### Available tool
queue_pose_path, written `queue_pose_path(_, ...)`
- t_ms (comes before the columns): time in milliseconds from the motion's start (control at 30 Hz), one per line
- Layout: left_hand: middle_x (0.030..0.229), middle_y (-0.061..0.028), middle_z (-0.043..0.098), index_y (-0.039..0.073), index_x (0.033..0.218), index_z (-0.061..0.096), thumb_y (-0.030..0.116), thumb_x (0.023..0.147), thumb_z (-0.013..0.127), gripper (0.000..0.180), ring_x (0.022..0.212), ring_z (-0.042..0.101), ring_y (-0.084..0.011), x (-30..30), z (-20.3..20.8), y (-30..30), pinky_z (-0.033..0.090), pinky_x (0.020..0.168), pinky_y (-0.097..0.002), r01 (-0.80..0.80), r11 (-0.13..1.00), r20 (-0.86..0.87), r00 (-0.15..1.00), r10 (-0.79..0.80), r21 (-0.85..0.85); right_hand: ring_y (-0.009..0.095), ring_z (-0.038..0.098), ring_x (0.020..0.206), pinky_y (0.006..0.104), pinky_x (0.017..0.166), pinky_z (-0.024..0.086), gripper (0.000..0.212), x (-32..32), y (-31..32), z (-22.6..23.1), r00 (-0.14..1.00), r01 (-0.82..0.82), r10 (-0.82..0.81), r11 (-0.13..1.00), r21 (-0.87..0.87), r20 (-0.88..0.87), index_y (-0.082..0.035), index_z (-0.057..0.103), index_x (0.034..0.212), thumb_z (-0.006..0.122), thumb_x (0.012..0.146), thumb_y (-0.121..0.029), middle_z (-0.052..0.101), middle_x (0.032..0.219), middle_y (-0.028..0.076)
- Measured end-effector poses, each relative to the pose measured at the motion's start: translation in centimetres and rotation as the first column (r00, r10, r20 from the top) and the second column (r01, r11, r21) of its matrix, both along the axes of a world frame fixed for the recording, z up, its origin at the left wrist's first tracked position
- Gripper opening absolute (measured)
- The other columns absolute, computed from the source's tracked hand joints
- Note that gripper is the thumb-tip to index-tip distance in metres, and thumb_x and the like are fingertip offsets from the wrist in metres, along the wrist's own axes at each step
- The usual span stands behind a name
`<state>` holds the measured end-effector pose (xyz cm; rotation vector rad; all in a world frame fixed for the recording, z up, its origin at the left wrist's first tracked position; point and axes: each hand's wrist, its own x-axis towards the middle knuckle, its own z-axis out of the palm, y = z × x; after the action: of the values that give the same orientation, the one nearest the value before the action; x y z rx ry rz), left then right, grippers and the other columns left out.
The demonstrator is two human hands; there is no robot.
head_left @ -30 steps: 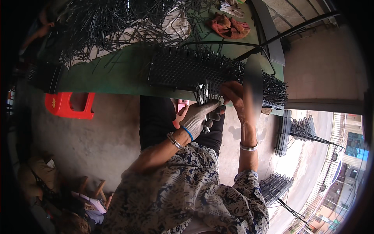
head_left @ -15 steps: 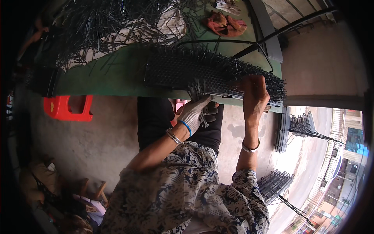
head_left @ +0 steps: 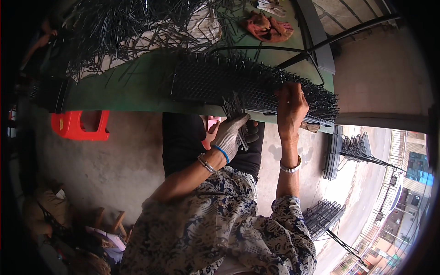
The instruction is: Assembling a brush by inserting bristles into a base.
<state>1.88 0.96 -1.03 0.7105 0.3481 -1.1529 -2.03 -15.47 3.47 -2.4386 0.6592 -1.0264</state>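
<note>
My gloved left hand (head_left: 230, 132) has its fingers closed around a bundle of thin dark strips (head_left: 234, 104), just off the near edge of the green table (head_left: 137, 85). The black perforated block (head_left: 199, 83) lies along that edge, toward the right corner. My right hand (head_left: 292, 112) curls over its bristling rows (head_left: 316, 97); I cannot tell whether those fingers pinch anything. I judge a low, firm hold suits the bundle's splayed tips, and a light touch with the right spares the upright pieces.
</note>
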Motion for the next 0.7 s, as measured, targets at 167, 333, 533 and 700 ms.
queue_pose_path(167,0.077,-0.0041,0.065,0.007,0.095,0.064,0.02,0.094,0.062,0.013,0.064,0.062,-0.0133,0.0,-0.1,0.1,0.057,0.054,-0.0303,-0.014,0.997,0.035,0.999,0.012,0.073,0.016,0.061,0.065,0.028,0.06,0.048,0.008,0.8,-0.5,0.6,0.999,-0.025,0.025,1.0,0.011,-0.034,-0.004,0.06,0.093,0.057,0.088,0.001,0.064,0.073,0.007)
queue_pose_path(333,0.072,-0.0016,0.062,0.008,0.091,0.064,0.023,0.093,0.065,0.015,0.057,0.058,-0.0109,0.0,-0.3,0.4,0.048,0.045,-0.0261,0.029,0.997,0.097,0.995,-0.035,0.068,0.02,0.059,0.066,0.0288,0.059,0.047,0.014,0.6,0.0,-0.3,0.984,-0.129,0.13,0.992,0.015,-0.12,-0.006,0.061,0.094,0.056,0.086,0.005,0.062,0.082,0.009)
queue_pose_path(533,0.068,0.0014,0.058,0.01,0.082,0.061,0.022,0.092,0.065,0.016,0.051,0.049,-0.0062,-0.1,-0.5,0.8,0.035,0.042,-0.0198,0.07,0.995,0.037,0.997,-0.072,0.067,0.034,0.061,0.074,0.0382,0.063,0.048,0.004,1.7,0.6,0.4,0.987,0.04,-0.054,0.995,-0.095,-0.154,-0.006,0.06,0.091,0.061,0.087,-0.005,0.06,0.085,0.012)
queue_pose_path(700,0.065,0.0027,0.057,0.011,0.078,0.06,0.021,0.09,0.065,0.017,0.05,0.047,-0.0048,-0.1,-0.3,0.8,0.032,0.04,-0.0203,0.123,0.987,0.119,0.984,-0.135,0.107,0.033,0.061,0.076,0.0392,0.064,0.048,0.004,1.7,0.7,0.0,0.991,0.079,-0.088,0.992,-0.096,-0.099,-0.008,0.063,0.091,0.061,0.088,-0.009,0.06,0.085,0.012)
